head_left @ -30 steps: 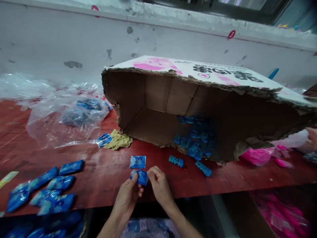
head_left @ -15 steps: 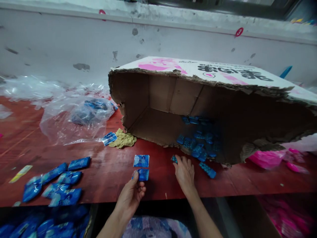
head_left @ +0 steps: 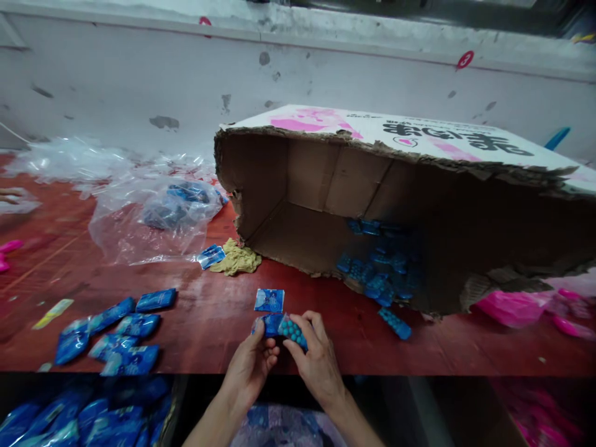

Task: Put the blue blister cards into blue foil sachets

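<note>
My left hand (head_left: 254,360) pinches a small blue printed packet (head_left: 271,325) above the table's front part. In my right hand (head_left: 316,354) is a blue piece covered in round turquoise bumps (head_left: 292,330), gripped between thumb and fingers. The two things meet or overlap; I cannot tell whether the piece is inside the packet. Just beyond lies a flat blue printed card (head_left: 269,300). Another bumpy blue piece (head_left: 395,323) rests at the cardboard box's edge, and several more (head_left: 377,273) lie inside the cardboard box (head_left: 307,233), which is on its side.
Several filled blue packets (head_left: 130,360) lie at the left, above a bin of more packets (head_left: 93,410). A yellow-green lump (head_left: 237,259) and a clear plastic bag (head_left: 135,230) sit further back. Pink bags (head_left: 512,307) are at the right. Another person's hand (head_left: 9,195) shows at the left edge.
My right hand has moved left from beside the box, bringing a bumpy blue piece to the packet in my left hand. The view has shifted slightly; another person's hand now appears at far left.
</note>
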Demonstrator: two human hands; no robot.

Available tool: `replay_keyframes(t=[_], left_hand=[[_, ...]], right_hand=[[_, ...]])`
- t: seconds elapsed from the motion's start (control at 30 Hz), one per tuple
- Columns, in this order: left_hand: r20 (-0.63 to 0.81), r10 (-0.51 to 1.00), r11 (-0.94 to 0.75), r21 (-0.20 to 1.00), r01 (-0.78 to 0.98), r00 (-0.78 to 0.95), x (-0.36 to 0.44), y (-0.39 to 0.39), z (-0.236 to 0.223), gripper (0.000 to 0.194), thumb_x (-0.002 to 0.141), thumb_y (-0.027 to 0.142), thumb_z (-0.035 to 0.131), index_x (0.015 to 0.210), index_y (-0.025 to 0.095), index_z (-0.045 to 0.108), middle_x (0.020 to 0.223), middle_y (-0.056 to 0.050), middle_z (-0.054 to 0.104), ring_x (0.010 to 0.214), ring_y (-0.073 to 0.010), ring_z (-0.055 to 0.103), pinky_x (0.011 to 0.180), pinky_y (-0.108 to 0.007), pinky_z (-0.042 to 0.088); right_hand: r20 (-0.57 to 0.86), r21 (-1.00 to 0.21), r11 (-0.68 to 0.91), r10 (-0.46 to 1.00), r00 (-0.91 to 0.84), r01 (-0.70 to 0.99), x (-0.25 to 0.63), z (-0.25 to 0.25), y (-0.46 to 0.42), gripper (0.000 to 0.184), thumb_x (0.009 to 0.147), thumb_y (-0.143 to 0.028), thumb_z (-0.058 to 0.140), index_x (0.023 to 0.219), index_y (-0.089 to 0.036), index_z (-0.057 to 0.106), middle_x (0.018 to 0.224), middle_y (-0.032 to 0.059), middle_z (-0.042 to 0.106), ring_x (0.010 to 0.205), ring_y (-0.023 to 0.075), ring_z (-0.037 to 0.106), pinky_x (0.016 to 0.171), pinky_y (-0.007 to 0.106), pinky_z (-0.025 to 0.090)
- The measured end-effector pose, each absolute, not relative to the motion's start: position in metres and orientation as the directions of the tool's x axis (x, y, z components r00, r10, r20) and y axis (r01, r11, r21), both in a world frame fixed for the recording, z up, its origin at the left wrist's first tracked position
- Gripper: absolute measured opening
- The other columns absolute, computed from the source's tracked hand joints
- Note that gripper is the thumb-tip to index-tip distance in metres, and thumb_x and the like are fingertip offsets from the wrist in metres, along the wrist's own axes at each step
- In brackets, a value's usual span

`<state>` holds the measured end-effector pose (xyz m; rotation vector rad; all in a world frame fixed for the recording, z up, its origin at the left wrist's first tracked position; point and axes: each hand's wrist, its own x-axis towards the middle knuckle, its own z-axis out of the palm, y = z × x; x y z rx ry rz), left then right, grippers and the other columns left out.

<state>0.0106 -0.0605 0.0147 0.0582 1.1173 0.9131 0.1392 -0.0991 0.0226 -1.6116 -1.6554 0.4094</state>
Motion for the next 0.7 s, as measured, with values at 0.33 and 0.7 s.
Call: replay_keyframes(t=[0.33,0.7], left_hand=[[-0.664,0.732,0.596,0.518,-0.614,0.15,0.0093,-0.0628,0.014,0.017,0.072,0.024,0.064,0.063,0.012,0.057,0.044,0.0,0.058,0.042,-0.0107,0.058,0.042,-0.019,0.05],[-0.599,0.79,0.533,0.563,-0.631,0.133,0.0082,-0.0598,0.0137,0.025,0.059,0.033,0.074,0.063,0.013,0.058,0.046,0.001,0.06,0.046,-0.0112,0.059,0.049,-0.022,0.052]], right_hand=[[0.295,-0.689,0.168,0.954,0.06,0.705,0.1385,0.016,-0.103,0.038,0.077,-0.015,0.054,0.114,-0.025,0.05,0.101,0.0063,0.05,0.089,0.0206,0.057,0.076,0.03,0.049],[0.315,-0.713,0.195,0.947,0.059,0.674,0.1381,0.0141,-0.102,0.04,0.078,-0.014,0.055,0.116,-0.026,0.05,0.103,0.0061,0.049,0.093,0.0204,0.054,0.082,0.031,0.047]])
